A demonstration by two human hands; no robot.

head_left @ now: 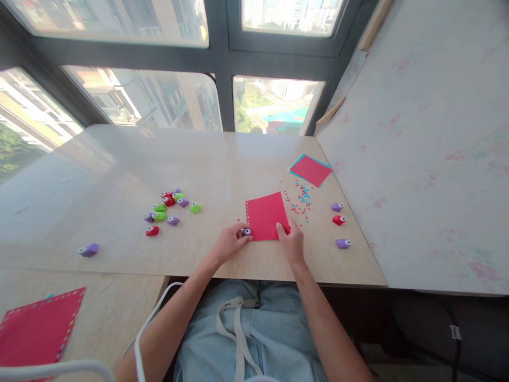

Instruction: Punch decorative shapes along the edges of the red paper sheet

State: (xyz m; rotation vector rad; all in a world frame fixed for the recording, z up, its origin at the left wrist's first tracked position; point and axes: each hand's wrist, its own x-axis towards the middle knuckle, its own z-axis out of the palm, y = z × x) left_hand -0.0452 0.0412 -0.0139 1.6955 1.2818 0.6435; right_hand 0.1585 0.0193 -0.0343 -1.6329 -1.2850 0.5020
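Note:
A red sheet of paper (pixel 265 215) lies in front of me, with a row of small punched holes along its left edge. My left hand (pixel 234 240) is closed around a purple craft punch (pixel 246 232) at the sheet's lower left corner. Fingers hide part of that punch. On the other side, my right hand (pixel 292 241) pinches the sheet's lower right edge between thumb and fingers. Small red and blue paper bits (pixel 304 196) are scattered just right of the sheet.
Several purple, red and green punches (pixel 159 216) cluster on the left, with a lone purple punch (pixel 88 250) farther out. Three more punches (pixel 339 220) stand near the right wall. Stacked red and blue sheets (pixel 310 170) lie behind. A white cable (pixel 139 339) crosses the lower left.

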